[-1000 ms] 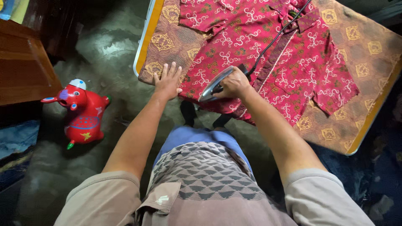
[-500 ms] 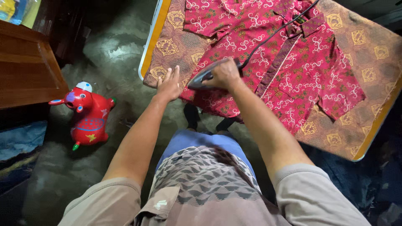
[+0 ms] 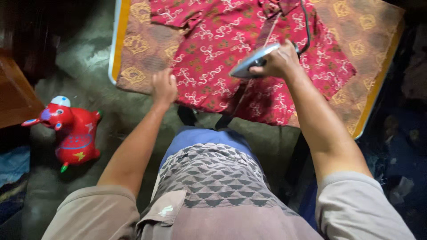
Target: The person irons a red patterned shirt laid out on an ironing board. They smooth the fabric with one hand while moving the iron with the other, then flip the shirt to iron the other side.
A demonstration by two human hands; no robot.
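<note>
A red patterned shirt (image 3: 213, 49) lies spread on an ironing board covered with brown and gold cloth (image 3: 142, 49). My right hand (image 3: 278, 62) grips the handle of a grey electric iron (image 3: 251, 62), which is tilted and lifted a little above the shirt's middle; its black cord (image 3: 304, 26) runs off to the far side. My left hand (image 3: 163, 88) has its fingers closed on the shirt's near left hem at the board's edge.
A red toy animal with a white cap (image 3: 69, 129) stands on the grey concrete floor to the left. A brown wooden piece of furniture (image 3: 15, 95) is at the far left. The board's yellow edge (image 3: 376, 89) runs down the right, with dark clutter beyond.
My right hand has carried the iron from the shirt's near left corner up and to the right, lifting it. My left hand has gone from flat and spread to closed on the hem.
</note>
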